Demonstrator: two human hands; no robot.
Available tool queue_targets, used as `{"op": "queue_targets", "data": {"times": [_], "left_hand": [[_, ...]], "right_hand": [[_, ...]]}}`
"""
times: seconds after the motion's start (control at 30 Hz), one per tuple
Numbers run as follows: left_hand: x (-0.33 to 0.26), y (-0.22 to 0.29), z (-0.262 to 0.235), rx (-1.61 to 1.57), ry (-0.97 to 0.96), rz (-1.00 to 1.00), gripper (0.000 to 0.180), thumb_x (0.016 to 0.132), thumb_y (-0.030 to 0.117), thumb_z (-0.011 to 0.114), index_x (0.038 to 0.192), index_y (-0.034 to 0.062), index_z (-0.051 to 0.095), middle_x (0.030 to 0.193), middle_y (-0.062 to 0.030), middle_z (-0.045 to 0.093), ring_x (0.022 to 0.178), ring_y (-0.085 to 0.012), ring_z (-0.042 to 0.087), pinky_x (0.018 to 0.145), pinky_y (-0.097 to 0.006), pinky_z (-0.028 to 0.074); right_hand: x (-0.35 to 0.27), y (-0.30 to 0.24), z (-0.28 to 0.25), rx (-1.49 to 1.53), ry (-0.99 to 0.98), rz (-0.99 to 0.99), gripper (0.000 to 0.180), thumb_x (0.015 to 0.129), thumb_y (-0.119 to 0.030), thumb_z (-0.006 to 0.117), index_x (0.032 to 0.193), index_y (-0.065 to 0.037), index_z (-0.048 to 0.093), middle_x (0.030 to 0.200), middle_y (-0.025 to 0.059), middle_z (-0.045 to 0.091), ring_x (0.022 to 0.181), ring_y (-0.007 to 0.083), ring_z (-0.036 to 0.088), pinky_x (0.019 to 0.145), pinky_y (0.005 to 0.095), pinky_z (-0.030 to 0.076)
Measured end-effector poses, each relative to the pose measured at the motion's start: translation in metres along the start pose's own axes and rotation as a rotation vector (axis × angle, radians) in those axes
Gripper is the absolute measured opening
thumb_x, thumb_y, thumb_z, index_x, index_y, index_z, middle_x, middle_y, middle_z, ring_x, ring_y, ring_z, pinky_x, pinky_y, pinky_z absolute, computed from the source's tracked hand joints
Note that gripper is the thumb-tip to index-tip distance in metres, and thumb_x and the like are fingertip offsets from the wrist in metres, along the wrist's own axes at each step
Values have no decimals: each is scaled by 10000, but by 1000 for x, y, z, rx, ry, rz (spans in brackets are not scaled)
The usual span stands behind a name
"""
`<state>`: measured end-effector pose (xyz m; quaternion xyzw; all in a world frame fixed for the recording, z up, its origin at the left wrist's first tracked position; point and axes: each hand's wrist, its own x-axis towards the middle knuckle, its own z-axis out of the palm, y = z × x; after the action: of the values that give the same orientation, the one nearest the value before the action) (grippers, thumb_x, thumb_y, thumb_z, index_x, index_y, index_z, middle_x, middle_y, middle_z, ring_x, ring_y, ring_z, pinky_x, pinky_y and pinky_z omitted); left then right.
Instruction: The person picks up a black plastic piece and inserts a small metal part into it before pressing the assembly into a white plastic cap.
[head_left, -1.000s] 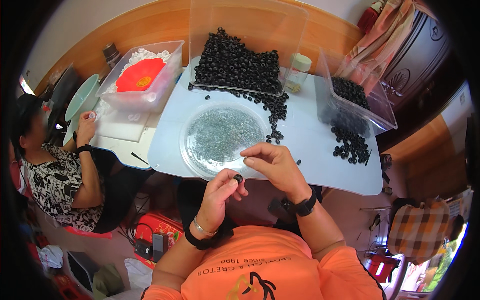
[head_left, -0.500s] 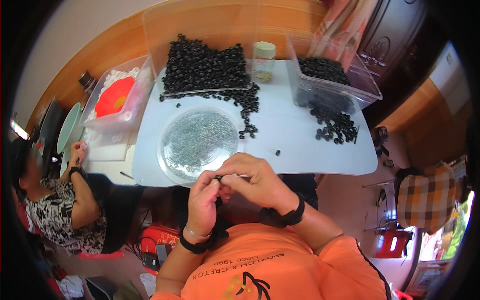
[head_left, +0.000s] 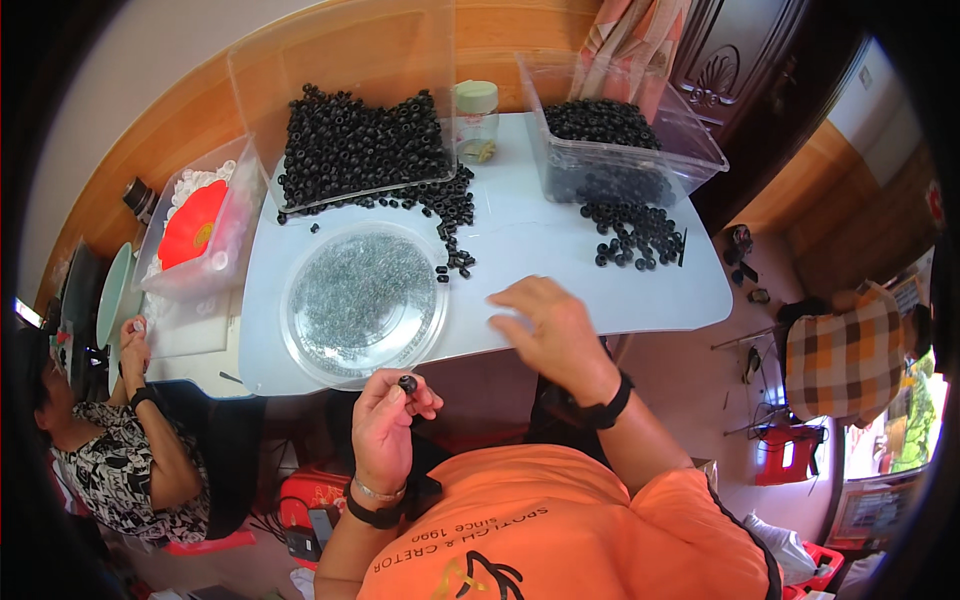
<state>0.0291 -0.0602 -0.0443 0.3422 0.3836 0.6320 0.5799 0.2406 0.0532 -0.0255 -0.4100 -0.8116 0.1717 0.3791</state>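
Home piecework corner: white bench [head_left: 560,255] heaped with black beads [head_left: 360,145], clear tubs [head_left: 640,150] at twelve o'clock, carved wooden door [head_left: 730,70] at one o'clock.

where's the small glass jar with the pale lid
In the head view the jar stands at the table's far edge, between the heap of black rings and the clear bin.

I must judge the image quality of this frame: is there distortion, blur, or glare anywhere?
Head view: strong fisheye bending, the white table edge curves and the corners go black; the right hand looks slightly motion-blurred, the left hand and its small black ring sharp; soft glare on the round clear tray; even daylight, faint shadows.
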Motion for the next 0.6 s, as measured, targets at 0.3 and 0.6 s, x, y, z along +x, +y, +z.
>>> {"op": "queue_targets", "data": {"times": [0.3,0.6], "left_hand": [[-2,-3,8,35,-59,-58,231,978,217,467,1011,-5,524,863,-101,588,803,-216,611,719,-307,469],[-3,-7,13,59,-153,-142,265,954,240,521,1020,-6,591,898,-90,629,834,-168,617,734,-268,463]], "right_hand": [[0,33,13,-246,-53,76,122,812,-156,667,844,-39,673,815,113,647,778,297,606,694,382,481],[8,12,16,448,-168,486,191,896,-197,645,891,-10,681,744,55,634,703,131,567,658,279,466]]}}
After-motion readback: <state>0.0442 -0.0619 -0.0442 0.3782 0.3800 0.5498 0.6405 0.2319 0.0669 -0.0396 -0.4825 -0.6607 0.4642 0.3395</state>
